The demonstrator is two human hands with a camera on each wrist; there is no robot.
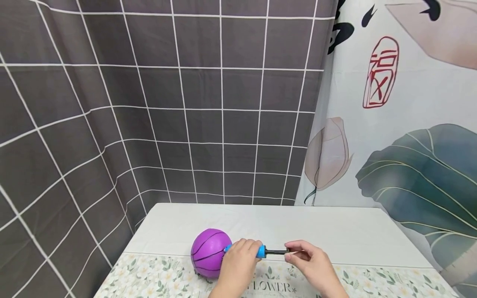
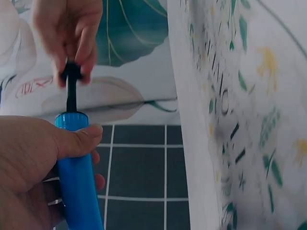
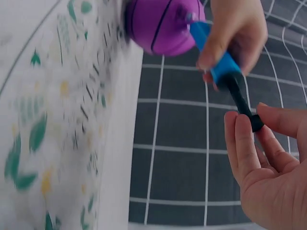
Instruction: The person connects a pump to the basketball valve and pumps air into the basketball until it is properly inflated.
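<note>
A purple ball (image 1: pixel 209 251) with black lines sits on the table, left of both hands. My left hand (image 1: pixel 240 261) grips the blue barrel of a hand pump (image 1: pixel 262 251), whose tip points at the ball and meets its side. In the left wrist view the thumb lies across the pump's barrel (image 2: pixel 79 182), with fingers wrapped behind. My right hand (image 1: pixel 312 263) pinches the black end handle (image 3: pixel 256 123) between thumb and fingers. The black rod (image 3: pixel 239 98) stands drawn out between barrel and handle. Where the tip enters the ball is too small to make out.
A white table (image 1: pixel 179 219) carries a floral cloth (image 1: pixel 149 273) with printed lettering along its front. Behind hangs a dark grey curtain (image 1: pixel 238 124) with white grid lines. A white curtain (image 1: pixel 343 91) with leaf prints hangs at the right.
</note>
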